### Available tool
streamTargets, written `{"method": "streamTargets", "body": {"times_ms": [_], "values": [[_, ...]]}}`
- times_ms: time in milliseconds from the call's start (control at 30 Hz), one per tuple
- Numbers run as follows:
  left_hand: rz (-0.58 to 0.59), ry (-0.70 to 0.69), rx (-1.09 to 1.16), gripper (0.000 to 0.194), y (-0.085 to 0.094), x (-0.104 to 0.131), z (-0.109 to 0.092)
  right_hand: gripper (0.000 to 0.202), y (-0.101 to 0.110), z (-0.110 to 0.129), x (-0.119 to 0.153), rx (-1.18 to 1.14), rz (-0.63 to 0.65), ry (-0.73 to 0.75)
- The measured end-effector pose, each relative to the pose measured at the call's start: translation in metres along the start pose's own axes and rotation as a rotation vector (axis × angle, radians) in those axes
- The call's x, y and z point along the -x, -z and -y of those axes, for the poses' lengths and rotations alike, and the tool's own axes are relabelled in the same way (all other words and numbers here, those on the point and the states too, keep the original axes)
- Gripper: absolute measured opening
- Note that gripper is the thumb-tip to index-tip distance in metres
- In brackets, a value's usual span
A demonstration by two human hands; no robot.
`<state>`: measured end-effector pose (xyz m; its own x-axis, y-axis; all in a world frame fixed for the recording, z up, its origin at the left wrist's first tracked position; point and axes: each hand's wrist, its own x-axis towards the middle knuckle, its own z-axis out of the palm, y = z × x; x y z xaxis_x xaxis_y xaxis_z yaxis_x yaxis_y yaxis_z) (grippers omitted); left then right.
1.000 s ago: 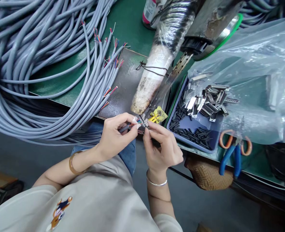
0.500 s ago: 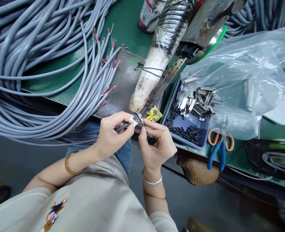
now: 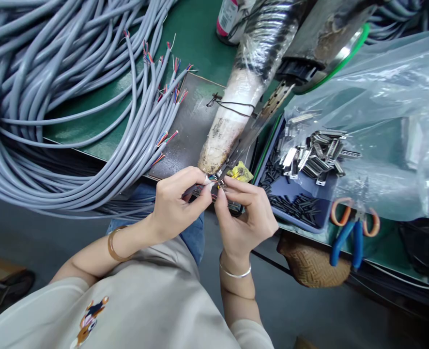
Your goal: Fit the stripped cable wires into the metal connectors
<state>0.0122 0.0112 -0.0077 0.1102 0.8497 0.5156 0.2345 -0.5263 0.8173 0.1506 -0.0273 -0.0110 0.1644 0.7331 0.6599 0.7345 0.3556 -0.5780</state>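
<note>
The left hand (image 3: 180, 201) over there has thumb and forefinger pinched together, white coverings (image 3: 207, 181) at their tips, around the end of a grey cable (image 3: 190, 190), with its coloured wires (image 3: 212, 178) pointing across to the right hand (image 3: 247, 206). That one has its thumb and forefinger clamped on a small metal connector (image 3: 221, 184), partly hidden from me, held between the two hands just at the near edge of the surface (image 3: 101, 133). What looks like a soldering iron (image 3: 272, 103) slants down right over the work, but I can't make out whether its tip touches anything. The danger I'd watch is heat: if the iron is hot, one small slip could burn the bare right fingertips or scorch the wire insulation. The grip on the connector takes in very little, so a twist might tilt it and put a wire against the wrong contact; a tug on the cable could drag the wires off line too. The blunt end of the wrapped hose (image 3: 232, 106) hangs close by, and a raised knuckle might bump it. Farther right, the clear plastic bag (image 3: 385, 126) over the blue tray (image 3: 318, 229) lies near the iron's barrel and could melt if nudged against it, while the blue-handled pliers (image 3: 357, 245) overhang the edge, so a knock might drop them.
</note>
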Motion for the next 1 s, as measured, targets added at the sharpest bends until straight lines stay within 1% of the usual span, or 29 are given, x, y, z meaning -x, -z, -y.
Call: {"method": "streamTargets", "body": {"times_ms": [133, 400, 600, 800, 1000], "values": [[-0.004, -0.01, 0.02, 0.015, 0.0, -0.003, -0.003, 0.019, 0.002, 0.002, -0.004, 0.019, 0.0, 0.006], [0.057, 0.094, 0.026, 0.012, 0.006, 0.0, -0.004, 0.018, 0.007, -0.002, 0.003, 0.069, 0.069, 0.072], [0.068, 0.139, 0.029, 0.01, 0.005, 0.002, -0.003, 0.018, 0.006, -0.003, 0.005, 0.066, 0.06, 0.075], [0.025, 0.082, -0.016, 0.011, 0.004, 0.002, -0.002, 0.019, 0.002, -0.003, 0.002, 0.067, 0.069, 0.042], [0.0, 0.033, -0.034, 0.011, 0.003, -0.001, -0.005, 0.017, 0.001, 0.002, -0.005, 0.048, 0.014, 0.039]]}}
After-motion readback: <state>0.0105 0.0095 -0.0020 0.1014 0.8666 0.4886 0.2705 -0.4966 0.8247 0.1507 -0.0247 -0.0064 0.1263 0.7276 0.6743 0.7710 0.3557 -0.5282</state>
